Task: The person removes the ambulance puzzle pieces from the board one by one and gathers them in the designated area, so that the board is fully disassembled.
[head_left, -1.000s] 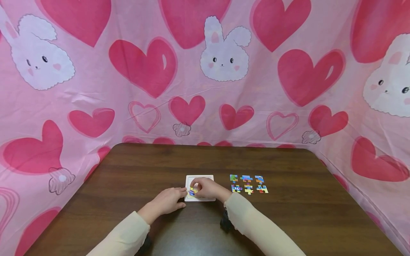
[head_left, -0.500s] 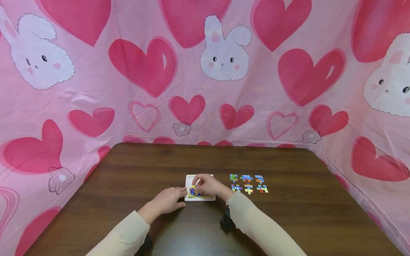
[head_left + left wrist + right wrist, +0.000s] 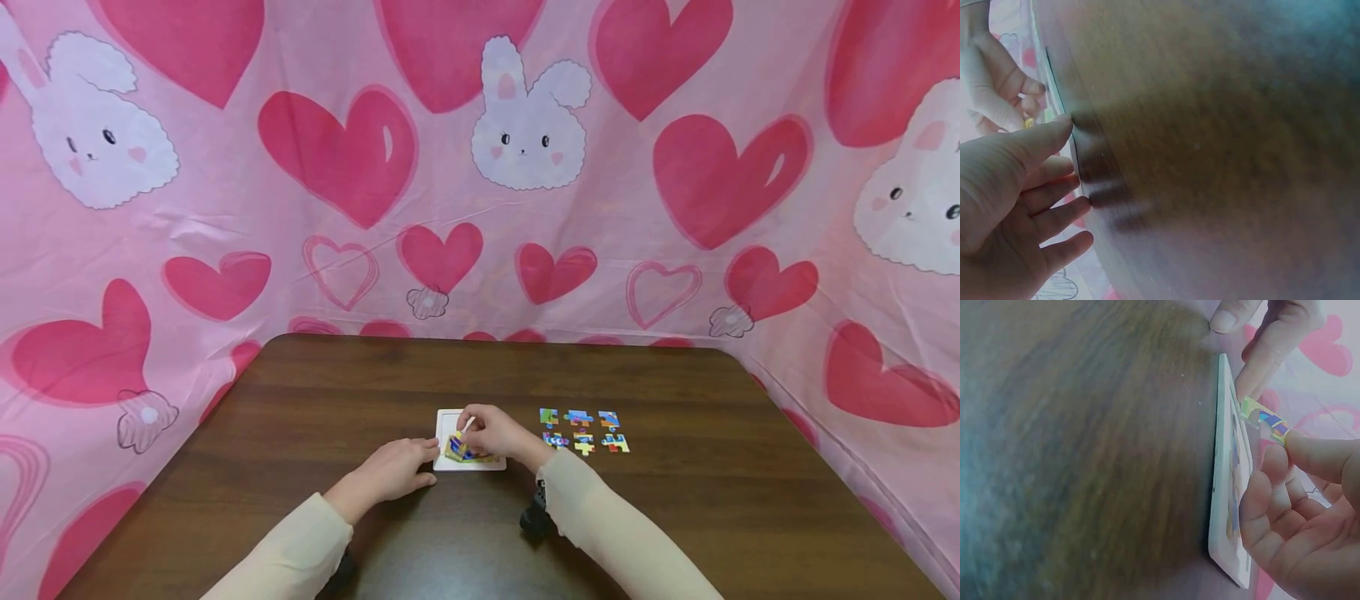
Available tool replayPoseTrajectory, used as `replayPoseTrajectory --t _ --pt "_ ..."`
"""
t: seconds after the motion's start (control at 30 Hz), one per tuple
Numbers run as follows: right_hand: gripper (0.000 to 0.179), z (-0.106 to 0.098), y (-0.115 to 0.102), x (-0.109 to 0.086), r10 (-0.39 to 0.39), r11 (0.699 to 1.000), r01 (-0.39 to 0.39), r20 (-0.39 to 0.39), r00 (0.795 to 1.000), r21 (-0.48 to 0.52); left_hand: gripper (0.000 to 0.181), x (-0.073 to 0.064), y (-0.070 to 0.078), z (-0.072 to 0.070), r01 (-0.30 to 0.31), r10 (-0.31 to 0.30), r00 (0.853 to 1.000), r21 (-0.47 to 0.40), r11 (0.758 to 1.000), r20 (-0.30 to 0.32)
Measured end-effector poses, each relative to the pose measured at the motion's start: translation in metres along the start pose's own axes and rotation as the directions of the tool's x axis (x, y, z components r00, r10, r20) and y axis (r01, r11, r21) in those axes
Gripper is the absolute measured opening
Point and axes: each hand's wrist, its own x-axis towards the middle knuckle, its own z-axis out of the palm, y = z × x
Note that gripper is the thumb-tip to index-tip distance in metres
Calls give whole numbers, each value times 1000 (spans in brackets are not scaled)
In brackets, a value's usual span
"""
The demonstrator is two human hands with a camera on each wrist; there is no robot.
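A small white puzzle tray (image 3: 447, 419) lies flat on the table, with yellow-and-blue puzzle pieces along its near side. My right hand (image 3: 495, 433) is over the tray and pinches a puzzle piece (image 3: 1266, 420) between thumb and fingertips. The right wrist view shows that piece tilted, raised above the tray's face, with yellow-green, blue and orange print. My left hand (image 3: 393, 468) lies with extended fingers at the tray's left edge, fingertips right at the rim. Part of the tray's inside is hidden behind my right hand.
Several loose puzzle pieces (image 3: 578, 418) lie in two rows on the brown wooden table (image 3: 360, 383), right of the tray. A pink curtain (image 3: 450, 192) with hearts and rabbits stands behind the table and along its sides.
My right hand has moved slightly right and away from me, drawing the puzzle piece up into a tilt. More of the pieces in the tray show now. My left hand has stayed in place.
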Motion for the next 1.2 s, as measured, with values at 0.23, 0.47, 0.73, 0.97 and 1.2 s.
replayPoseTrajectory --t 0.23,0.47,0.73,0.97,1.2 --pt "6 -9 -2 -6 -2 1000 2 -10 1000 -12 32 0 0 0 -3 3 1000 15 1000 -3" --pt "7 -22 -1 -15 25 1000 -25 -16 1000 -17 25 1 0 1 -1 1 1000 6 1000 -1" --pt "7 -36 9 -28 -15 1000 15 -26 1000 21 25 0 0 3 2 -2 1000 10 1000 -6" --pt "9 -55 21 -47 -28 999 29 -42 999 31 27 -1 1 3 8 -7 1000 20 1000 -14" --pt "8 -74 25 -67 -15 999 17 -49 999 43 24 0 1 3 0 0 1000 31 1000 -13"
